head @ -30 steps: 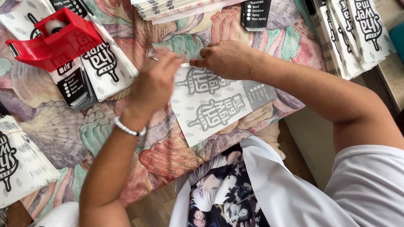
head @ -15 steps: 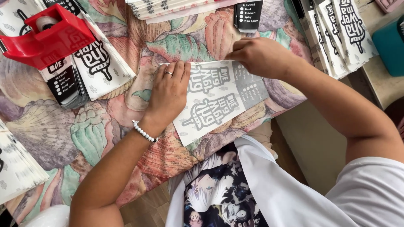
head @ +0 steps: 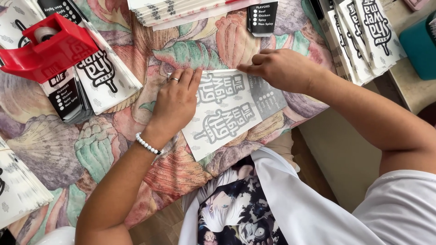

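**A:** Where's the printed paper wrapper (head: 227,115) right now?

**B:** Flat on the shell-patterned cloth (head: 59,149), close to the near edge of the table and about midway along it, lying at a slant. One corner reaches almost to the edge by the person's lap.

**A:** And the hands?

**B:** The left hand (head: 175,102) lies palm-down with its fingers together and flat, pressing on the sheet's left edge. It isn't closed around anything. The right hand (head: 281,70) is at the far right corner, fingers bunched and curled down onto the paper. Whether it pinches a fold or only presses, I cannot tell; the fingertips are hidden under the knuckles.

**A:** How would that sheet handle?

**B:** Light, thin and limp, I'd judge. It creases easily, would slide on the cloth, and could tear if tugged. It's best taken at an edge or corner, with the other hand flat on it to pin it.

**A:** What's around?

**B:** A red tape dispenser (head: 47,47) sits at the far left corner on a fanned stack of wrappers (head: 97,77). Another stack of sheets (head: 181,10) lies along the far edge, and a row of wrappers (head: 363,31) near the right edge. A teal box (head: 420,43) is beyond the cloth on the right.
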